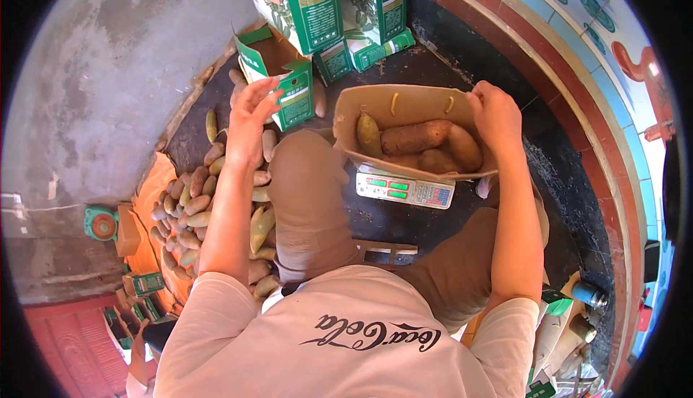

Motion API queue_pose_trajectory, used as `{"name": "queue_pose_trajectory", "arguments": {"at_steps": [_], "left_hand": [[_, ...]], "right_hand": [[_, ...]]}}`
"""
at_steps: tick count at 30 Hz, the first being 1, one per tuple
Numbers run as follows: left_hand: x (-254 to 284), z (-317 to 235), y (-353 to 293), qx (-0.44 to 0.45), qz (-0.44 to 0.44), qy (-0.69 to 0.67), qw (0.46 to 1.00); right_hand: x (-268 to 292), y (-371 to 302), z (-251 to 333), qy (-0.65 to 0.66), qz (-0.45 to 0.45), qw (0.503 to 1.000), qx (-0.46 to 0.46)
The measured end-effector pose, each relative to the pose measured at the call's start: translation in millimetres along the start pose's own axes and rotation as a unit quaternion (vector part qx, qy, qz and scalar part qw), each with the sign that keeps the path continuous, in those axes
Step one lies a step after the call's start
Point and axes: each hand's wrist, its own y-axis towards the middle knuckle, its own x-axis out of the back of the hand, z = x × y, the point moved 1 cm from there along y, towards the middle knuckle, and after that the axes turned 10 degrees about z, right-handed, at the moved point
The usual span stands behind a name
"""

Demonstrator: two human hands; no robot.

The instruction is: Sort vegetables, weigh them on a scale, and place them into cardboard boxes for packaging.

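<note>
1. Nearest the camera in the head view is a pale T-shirt [346, 333], with both knees in brown trousers [307, 196] rising between the forearms.
2. Right hand [495, 113] is clenched over the far right rim of an open cardboard box [346, 120], gripping the edge with fingers curled inward.
3. Left hand [251, 120] is released, fingers spread and raised, holding nothing; it hovers above the pile of sweet potatoes [195, 210] on the floor.
4. Below the right hand, the box sits on a small digital scale [404, 191], and at least 4 sweet potatoes lie inside, the biggest one [415, 136] lengthwise.
5. Beyond the left hand stand green-and-white cartons [303, 8], 1 of them open [278, 73] just beside the fingertips.
6. Judgement: the step in hand looks like filling the box by weight. Doing it well means keeping the right hand's grip light, since pressing down on the rim would falsify the reading.
7. Picking a root sized to the remaining gap, and laying it flat alongside the others, should keep the box from tipping off the narrow scale.
</note>
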Motion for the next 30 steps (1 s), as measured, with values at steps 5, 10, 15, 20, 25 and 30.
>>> {"name": "queue_pose_trajectory", "arguments": {"at_steps": [5,10,15,20,25,30], "left_hand": [[65.1,84.0,-43.9,0.119,-0.105,0.073,0.985],[129.5,247.9,-129.2,0.3,-0.043,0.299,0.905],[205.6,373.4,-265.5,0.395,0.159,0.538,0.728],[142.6,397.0,-298.9,0.558,0.218,0.395,0.696],[65.1,374.2,-316.3,0.527,0.37,0.395,0.655],[43.9,339.7,-334.1,0.562,0.444,0.369,0.592]], "right_hand": [[-1.6,4.4,20.4,0.014,-0.072,0.996,0.056],[0.3,2.5,29.2,0.074,-0.125,0.988,0.046],[-26.1,21.0,32.3,0.223,-0.117,0.966,0.063],[-38.7,15.0,22.7,0.235,-0.019,0.972,0.004],[-64.2,4.4,36.4,0.194,0.128,0.973,0.005],[-74.0,-0.9,40.7,0.157,0.147,0.975,0.049]]}}
